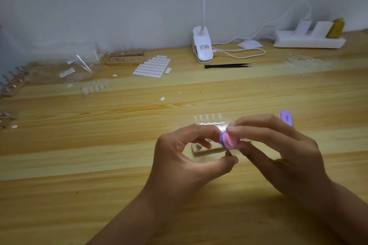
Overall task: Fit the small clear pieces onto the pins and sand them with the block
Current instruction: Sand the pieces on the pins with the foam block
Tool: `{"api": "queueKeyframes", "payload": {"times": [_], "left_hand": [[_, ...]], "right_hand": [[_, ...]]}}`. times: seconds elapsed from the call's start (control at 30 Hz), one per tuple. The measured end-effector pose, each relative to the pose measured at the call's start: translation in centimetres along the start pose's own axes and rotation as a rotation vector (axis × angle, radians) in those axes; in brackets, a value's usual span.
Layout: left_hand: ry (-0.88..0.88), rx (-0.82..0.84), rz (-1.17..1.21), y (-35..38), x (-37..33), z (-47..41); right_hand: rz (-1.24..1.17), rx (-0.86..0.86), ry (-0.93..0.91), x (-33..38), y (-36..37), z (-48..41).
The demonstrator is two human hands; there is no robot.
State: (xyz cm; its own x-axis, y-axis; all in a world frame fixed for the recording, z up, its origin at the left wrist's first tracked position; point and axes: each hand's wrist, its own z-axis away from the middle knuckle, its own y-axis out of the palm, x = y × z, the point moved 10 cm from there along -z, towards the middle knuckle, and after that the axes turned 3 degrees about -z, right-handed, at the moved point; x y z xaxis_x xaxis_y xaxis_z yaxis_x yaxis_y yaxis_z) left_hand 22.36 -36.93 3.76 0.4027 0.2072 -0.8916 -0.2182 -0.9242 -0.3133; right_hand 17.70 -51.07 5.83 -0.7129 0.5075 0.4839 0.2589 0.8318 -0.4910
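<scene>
My left hand pinches a small metal pin between thumb and fingertips, just above a small wooden pin holder on the table. Whether a clear piece sits on that pin is hidden by the fingers. My right hand grips a pink, white and purple sanding block and holds it against the top of the pin. A strip of several small clear pieces lies just behind the hands.
A purple object lies behind my right hand. Farther back are a sheet of white stickers, black tweezers, a white clip lamp, a power strip, another wooden holder, plastic bags and more clear pieces.
</scene>
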Motion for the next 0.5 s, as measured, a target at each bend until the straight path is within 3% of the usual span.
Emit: {"api": "queueKeyframes", "payload": {"times": [0.5], "left_hand": [[0.024, -0.009, 0.009, -0.1, -0.2, 0.0]], "right_hand": [[-0.034, 0.004, -0.006, 0.0, 0.2, 0.2]]}}
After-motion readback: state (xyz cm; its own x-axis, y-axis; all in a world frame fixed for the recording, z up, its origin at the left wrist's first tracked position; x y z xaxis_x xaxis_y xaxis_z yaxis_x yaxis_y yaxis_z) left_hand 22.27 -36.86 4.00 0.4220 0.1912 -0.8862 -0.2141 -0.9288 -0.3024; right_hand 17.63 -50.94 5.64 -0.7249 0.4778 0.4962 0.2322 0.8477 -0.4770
